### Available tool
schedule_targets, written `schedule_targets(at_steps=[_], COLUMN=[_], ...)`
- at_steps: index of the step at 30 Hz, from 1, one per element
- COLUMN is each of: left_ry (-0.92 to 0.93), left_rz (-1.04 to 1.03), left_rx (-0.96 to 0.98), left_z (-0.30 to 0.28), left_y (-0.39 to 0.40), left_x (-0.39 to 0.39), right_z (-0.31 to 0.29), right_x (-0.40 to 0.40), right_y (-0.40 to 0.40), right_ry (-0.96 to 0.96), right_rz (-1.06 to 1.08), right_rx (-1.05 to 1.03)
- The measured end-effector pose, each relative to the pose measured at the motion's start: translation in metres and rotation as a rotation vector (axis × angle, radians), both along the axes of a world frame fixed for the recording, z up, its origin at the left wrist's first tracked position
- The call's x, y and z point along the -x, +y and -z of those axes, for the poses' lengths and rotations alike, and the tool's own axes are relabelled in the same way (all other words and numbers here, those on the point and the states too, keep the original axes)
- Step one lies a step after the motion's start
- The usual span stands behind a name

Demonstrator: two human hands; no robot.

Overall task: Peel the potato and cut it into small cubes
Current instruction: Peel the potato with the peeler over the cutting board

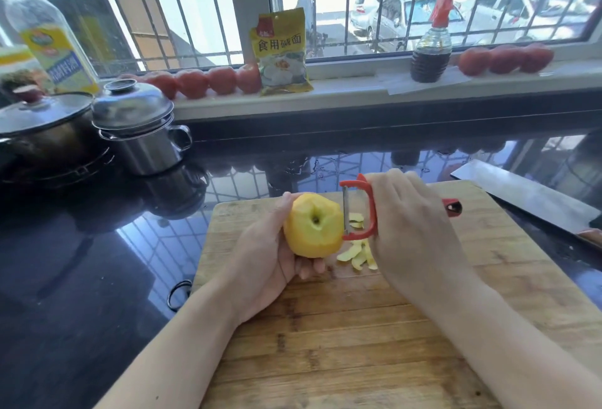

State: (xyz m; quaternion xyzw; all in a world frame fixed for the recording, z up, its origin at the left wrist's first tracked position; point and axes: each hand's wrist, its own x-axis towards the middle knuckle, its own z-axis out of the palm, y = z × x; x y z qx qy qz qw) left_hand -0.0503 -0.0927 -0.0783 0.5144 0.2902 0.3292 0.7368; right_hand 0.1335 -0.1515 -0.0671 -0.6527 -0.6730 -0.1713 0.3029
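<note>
The left hand (pixel 260 255) cups a round, pale yellow peeled potato (pixel 313 226) above the worn wooden cutting board (pixel 342 327), fingers curled beneath it and thumb behind. The right hand (pixel 413 232) grips a red plastic Y-shaped peeler (pixel 358 206), its thin steel blade set against the potato's right side. Curled yellow peel strips (pixel 356 254) lie on the board just below. On the windowsill stands a yellow packet (pixel 280 50) printed 食用碱面. A broad steel cleaver (pixel 521 196) rests on the glossy black counter (pixel 81 245).
</note>
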Motion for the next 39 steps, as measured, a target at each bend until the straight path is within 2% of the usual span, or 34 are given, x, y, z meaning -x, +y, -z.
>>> schedule_targets(at_steps=[10, 15, 31, 39], left_ry=[0.098, 0.155, 0.114, 0.101], left_rz=[0.013, 0.03, 0.05, -0.004], left_rx=[-0.223, -0.275, -0.252, -0.259], left_z=[0.01, 0.013, 0.012, 0.013], left_y=[-0.003, -0.003, -0.001, -0.001], left_x=[-0.003, -0.004, -0.004, -0.005], right_z=[0.0, 0.0, 0.003, 0.005], right_x=[0.019, 0.024, 0.024, 0.008], right_y=[-0.011, -0.012, -0.01, -0.009], right_ry=[-0.182, -0.203, -0.188, -0.189], right_rz=[0.074, 0.053, 0.134, 0.297], right_rx=[0.163, 0.124, 0.146, 0.182])
